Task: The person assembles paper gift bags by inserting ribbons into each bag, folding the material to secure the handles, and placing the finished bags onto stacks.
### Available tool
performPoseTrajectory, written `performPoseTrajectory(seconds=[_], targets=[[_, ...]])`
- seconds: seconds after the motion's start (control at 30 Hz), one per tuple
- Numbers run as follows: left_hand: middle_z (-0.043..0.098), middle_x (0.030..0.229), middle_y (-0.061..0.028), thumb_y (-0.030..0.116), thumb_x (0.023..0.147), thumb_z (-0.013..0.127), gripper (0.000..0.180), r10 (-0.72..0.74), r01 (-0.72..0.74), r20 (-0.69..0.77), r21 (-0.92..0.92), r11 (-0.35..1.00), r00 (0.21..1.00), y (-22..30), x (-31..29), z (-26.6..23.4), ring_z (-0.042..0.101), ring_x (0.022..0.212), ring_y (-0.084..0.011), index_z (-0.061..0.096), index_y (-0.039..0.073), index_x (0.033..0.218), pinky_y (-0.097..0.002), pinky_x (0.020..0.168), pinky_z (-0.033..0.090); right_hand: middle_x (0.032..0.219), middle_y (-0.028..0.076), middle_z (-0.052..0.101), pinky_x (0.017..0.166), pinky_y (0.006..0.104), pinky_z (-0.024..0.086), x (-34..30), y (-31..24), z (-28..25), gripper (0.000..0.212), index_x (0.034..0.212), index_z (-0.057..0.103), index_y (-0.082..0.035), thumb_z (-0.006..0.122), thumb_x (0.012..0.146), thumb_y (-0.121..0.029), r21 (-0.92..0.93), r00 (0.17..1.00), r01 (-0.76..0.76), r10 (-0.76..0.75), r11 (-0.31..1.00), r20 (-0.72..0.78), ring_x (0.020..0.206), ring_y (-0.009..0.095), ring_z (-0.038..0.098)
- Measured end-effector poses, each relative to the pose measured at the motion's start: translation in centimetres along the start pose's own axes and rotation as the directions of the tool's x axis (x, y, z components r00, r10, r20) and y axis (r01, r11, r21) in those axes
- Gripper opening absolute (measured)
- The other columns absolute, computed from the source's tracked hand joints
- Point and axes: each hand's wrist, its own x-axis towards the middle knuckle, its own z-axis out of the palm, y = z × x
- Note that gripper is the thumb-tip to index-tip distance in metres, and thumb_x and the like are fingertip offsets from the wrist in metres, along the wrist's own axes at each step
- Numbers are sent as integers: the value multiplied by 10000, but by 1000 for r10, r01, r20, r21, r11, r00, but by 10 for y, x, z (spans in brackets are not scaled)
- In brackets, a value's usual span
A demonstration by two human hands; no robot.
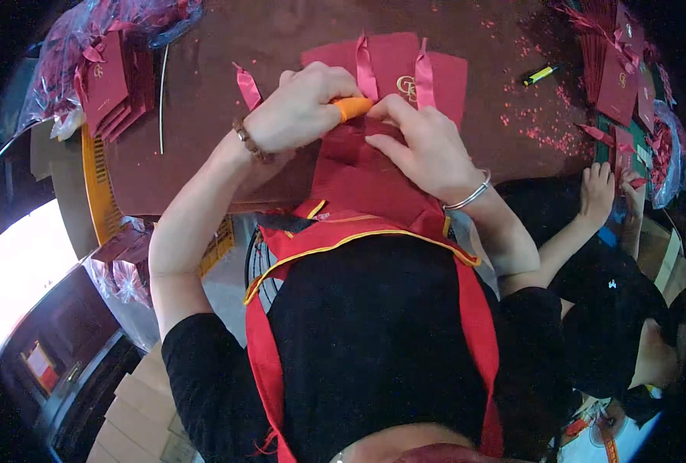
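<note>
Flat dark-red gift bags (449, 81) with gold print and pink ribbons lie overlapped on the table in front of me. My left hand (304, 106) has an orange cover (352, 108) on one finger and is closed. My right hand (426, 147) meets it from the right, thumb and fingers closed in a pinch. A pink ribbon (365, 71) runs up from where the fingertips come together; their exact grip is partly hidden. Another ribbon (425, 81) stands just beyond my right hand, and a third (246, 86) shows beyond my left wrist.
Stacks of red bags stand at the far left (108, 85) and far right (619, 85). A yellow cutter (541, 75) and red scraps (547, 135) lie on the brown table (227, 46). At right, a co-worker's hands (598, 189) handle a red ribboned bag. Cardboard boxes (138, 417) sit lower left.
</note>
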Motion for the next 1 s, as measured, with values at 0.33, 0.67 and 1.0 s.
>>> performPoseTrajectory(seconds=[0.33, 0.67, 1.0], targets=[[560, 693, -60, 156, 690, 538, 263, -97, 176, 567, -86, 981, 818, -1, 29, -25, 523, 699, -151, 646, -12, 862, -286, 646, 406, 713, 83, 609, 657, 385, 435, -4, -20, 1, 197, 924, 531, -101, 637, 780, -184, -163, 996, 77, -68, 984, 57, 680, 287, 581], [630, 800, -45, 111, 675, 563, 231, -161, 326, 636, -150, 933, 755, -5, 30, -21, 562, 760, -113, 617, -29, 850, -259, 687, 435, 714, 69, 613, 689, 346, 418, -4, -17, 4, 192, 923, 560, -100, 646, 772, -182, -142, 987, 158, -156, 977, 24, 672, 246, 592], [535, 923, -76, 154, 752, 588, 185, -122, 213, 405, -186, 959, 906, -11, 19, 3, 523, 888, -164, 607, -13, 832, -283, 749, 420, 775, 65, 653, 674, 331, 441, -3, -14, 2, 155, 862, 595, -74, 670, 743, -138, -101, 995, 93, -95, 990, -11, 686, 232, 603]])
